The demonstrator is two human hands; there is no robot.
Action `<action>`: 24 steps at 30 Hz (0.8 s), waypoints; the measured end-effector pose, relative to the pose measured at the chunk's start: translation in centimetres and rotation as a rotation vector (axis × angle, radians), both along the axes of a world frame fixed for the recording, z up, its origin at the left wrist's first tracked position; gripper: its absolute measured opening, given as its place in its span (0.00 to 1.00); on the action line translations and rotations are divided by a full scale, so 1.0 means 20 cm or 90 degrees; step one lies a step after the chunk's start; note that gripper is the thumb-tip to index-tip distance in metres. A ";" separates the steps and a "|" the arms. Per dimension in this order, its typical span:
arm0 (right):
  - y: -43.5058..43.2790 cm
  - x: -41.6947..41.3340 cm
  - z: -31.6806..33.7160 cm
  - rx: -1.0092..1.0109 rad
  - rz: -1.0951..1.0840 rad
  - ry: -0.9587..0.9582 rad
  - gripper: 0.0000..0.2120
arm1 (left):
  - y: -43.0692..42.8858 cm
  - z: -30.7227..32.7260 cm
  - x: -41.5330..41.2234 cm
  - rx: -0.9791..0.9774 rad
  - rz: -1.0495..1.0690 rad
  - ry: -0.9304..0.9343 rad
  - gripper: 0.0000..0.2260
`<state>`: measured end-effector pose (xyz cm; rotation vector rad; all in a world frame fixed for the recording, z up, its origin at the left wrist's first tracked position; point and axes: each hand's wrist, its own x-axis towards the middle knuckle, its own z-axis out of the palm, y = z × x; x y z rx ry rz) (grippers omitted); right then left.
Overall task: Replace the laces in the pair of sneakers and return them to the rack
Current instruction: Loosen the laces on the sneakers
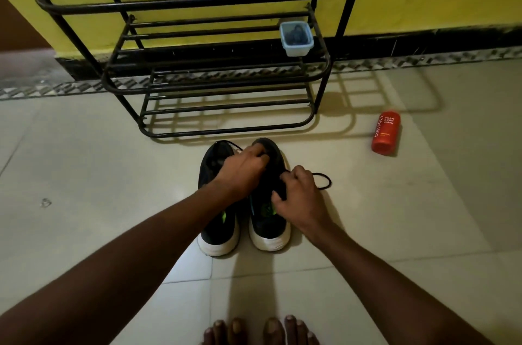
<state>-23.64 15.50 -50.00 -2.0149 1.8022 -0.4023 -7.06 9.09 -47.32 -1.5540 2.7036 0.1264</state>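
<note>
Two black sneakers with white soles stand side by side on the floor, heels toward me: the left sneaker (217,220) and the right sneaker (269,229). Both hands work over the right sneaker. My left hand (243,169) reaches across to its front part, fingers curled and pinching the black lace there. My right hand (299,192) grips the same lace at the shoe's right side. A loop of black lace (323,182) trails out on the floor to the right. Another lace end shows at the left sneaker's toe.
A black metal shoe rack (214,85) stands against the yellow wall just beyond the sneakers. A small blue plastic box (296,38) with dark contents sits on one shelf. An orange bottle (386,132) stands on the tiled floor at right. My bare toes (260,332) show below.
</note>
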 end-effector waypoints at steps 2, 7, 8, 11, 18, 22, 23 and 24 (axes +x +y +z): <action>0.01 0.01 -0.03 -0.028 -0.006 0.003 0.15 | 0.00 0.02 -0.03 -0.020 -0.022 -0.035 0.12; 0.05 0.03 -0.13 -0.095 -0.040 -0.062 0.21 | -0.06 0.03 -0.07 -0.021 0.014 -0.020 0.11; 0.06 0.04 -0.14 -0.107 -0.047 -0.079 0.22 | -0.07 0.03 -0.07 0.002 0.056 0.016 0.12; 0.07 0.07 -0.19 -0.109 -0.074 -0.146 0.25 | -0.12 0.02 -0.03 0.089 0.195 0.168 0.11; 0.08 0.09 -0.21 -0.120 -0.093 -0.207 0.26 | -0.20 0.02 0.06 0.305 0.196 0.400 0.09; 0.08 0.09 -0.21 -0.112 -0.095 -0.209 0.26 | -0.19 -0.01 0.05 0.189 0.068 0.104 0.05; 0.08 0.09 -0.22 -0.111 -0.093 -0.209 0.26 | -0.18 -0.03 0.04 0.160 0.069 0.110 0.05; 0.08 0.09 -0.22 -0.112 -0.092 -0.209 0.26 | -0.16 -0.06 0.03 0.138 0.086 0.149 0.05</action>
